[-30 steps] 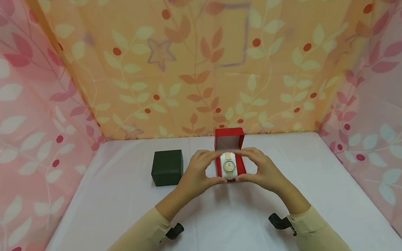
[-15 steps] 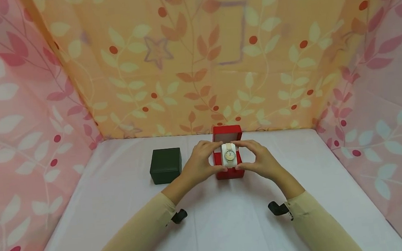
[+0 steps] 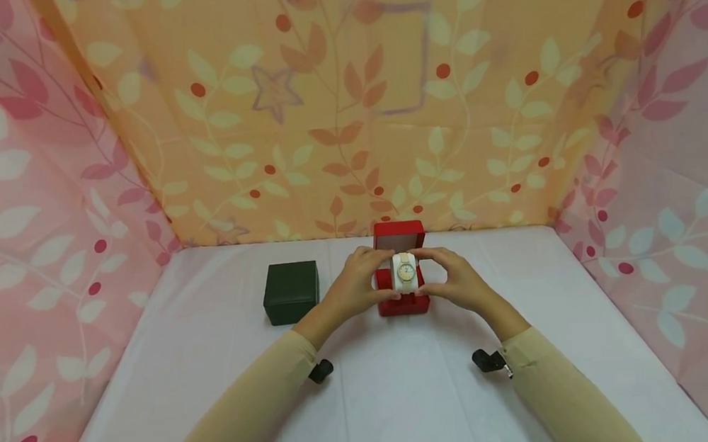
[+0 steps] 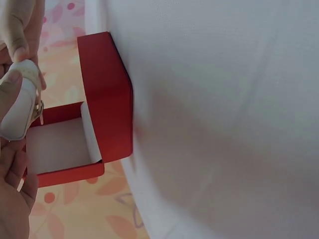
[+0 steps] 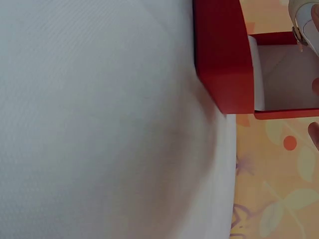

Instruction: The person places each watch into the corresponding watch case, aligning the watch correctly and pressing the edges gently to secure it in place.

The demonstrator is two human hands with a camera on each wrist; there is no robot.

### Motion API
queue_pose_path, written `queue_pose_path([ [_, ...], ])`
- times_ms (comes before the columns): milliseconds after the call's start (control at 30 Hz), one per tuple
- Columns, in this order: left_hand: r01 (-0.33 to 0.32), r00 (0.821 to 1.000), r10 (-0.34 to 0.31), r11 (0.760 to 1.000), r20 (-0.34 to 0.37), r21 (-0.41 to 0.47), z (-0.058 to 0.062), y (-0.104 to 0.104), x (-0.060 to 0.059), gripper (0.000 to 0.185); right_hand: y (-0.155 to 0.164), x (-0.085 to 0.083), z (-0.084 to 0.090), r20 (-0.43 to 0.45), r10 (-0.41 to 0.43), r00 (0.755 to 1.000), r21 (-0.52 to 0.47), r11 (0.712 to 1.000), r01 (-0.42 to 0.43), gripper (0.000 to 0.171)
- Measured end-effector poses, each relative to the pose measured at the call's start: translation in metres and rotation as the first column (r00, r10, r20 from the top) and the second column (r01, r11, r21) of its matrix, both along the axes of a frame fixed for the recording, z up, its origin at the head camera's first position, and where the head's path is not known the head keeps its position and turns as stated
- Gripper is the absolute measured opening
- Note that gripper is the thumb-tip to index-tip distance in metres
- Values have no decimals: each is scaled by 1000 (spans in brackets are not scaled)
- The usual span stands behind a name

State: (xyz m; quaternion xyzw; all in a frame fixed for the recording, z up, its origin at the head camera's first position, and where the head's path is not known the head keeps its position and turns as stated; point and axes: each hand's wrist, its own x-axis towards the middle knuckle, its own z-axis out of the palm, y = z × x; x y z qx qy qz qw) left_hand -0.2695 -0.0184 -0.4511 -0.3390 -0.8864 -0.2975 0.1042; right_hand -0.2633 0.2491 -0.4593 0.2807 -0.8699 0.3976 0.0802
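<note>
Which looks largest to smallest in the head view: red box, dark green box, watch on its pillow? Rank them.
1. Dark green box and red box: near alike; hands hide part of the red one, so unranked.
2. Watch on its pillow: plainly smallest.

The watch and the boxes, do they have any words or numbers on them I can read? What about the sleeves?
Watch dial: marks too small and blurred to read.
Red box: no writing shows.
Dark green box: no writing shows.
Left sleeve: a few small dark letters near the bottom edge of the head view, too small to read for sure.
Left hand and right hand hold the watch between them.
</note>
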Motion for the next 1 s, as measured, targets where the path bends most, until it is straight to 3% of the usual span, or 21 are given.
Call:
queue_pose_path([
  [400, -24, 997, 24, 1000, 77, 5, -11, 7, -9, 78, 1, -7, -11, 46, -13, 999, 42, 999, 11, 74],
  [733, -48, 978, 45, 999, 202, 9, -25, 8, -19, 77, -3, -14, -17, 80, -22, 997, 92, 996, 14, 74],
  [1000, -59, 967, 56, 998, 247, 2, -32, 9, -23, 77, -2, -18, -21, 86, -13, 996, 109, 994, 3, 71],
])
